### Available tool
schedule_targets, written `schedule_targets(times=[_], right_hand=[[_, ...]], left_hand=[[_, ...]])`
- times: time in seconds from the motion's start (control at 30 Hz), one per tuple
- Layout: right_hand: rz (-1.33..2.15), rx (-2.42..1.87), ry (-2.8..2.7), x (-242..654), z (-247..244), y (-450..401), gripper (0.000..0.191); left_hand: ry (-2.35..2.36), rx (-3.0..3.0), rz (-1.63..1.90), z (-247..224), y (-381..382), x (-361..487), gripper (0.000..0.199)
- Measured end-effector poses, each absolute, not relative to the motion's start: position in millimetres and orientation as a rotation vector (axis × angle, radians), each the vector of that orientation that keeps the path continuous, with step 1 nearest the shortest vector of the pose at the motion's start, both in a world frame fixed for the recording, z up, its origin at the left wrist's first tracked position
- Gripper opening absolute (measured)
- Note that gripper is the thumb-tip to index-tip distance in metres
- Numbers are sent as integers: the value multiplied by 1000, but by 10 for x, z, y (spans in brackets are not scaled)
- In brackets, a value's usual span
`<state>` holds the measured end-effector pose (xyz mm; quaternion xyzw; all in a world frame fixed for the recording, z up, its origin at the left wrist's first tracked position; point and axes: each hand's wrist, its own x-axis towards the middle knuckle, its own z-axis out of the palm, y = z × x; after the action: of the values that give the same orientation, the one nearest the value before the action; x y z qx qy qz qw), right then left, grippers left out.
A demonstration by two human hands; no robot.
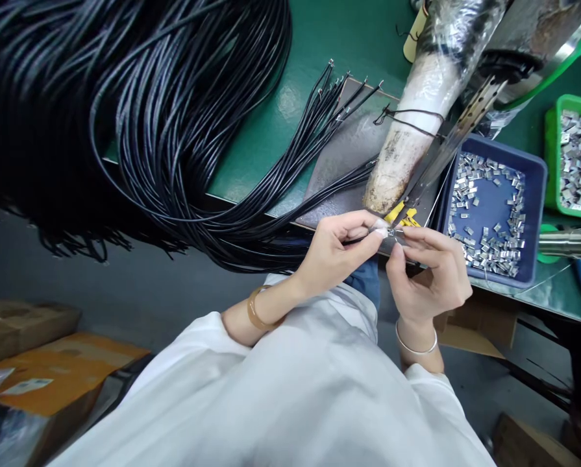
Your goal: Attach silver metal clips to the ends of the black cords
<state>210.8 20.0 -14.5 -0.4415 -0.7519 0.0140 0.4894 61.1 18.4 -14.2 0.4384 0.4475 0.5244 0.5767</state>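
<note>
Risk, first: loss of the connector. Cause: a small bright piece, borne at the fingertips alone; a slack pinch could let it turn, or fall past the near edge of the table.

Risk, second: contact with the rod, metal, perforated, slanting down to a place near my fingertips. Cause: a forward drift of either hand. If hot, as its form suggests, it could mark skin or cable.

Risk, third: a pull on the cable. Cause: the weight of the bundle, black, draped over the table edge to my left.

Risk, fourth: spilled parts. Cause: a knock from my right knuckles against the blue tray, near them.

Left grip: thumb and forefinger pressed together, pinching the cable close behind the connector.

Right grip: thumb and forefinger nearly meeting at the connector's far side, other fingers loosely curled. Whether these tips press on it, I cannot tell.

Connector, position: between my two sets of fingertips, just beyond the left thumb, near the table's edge. Yellow item: just past it, partly hidden; kind not determined.
</note>
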Motion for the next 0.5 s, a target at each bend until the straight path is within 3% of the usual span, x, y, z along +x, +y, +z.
schedule_targets(times=[0.5], right_hand=[[296, -1137, -1649, 2383, -149, 79, 5]], left_hand=[[1013, 1122, 1031, -188, 86, 541, 17]])
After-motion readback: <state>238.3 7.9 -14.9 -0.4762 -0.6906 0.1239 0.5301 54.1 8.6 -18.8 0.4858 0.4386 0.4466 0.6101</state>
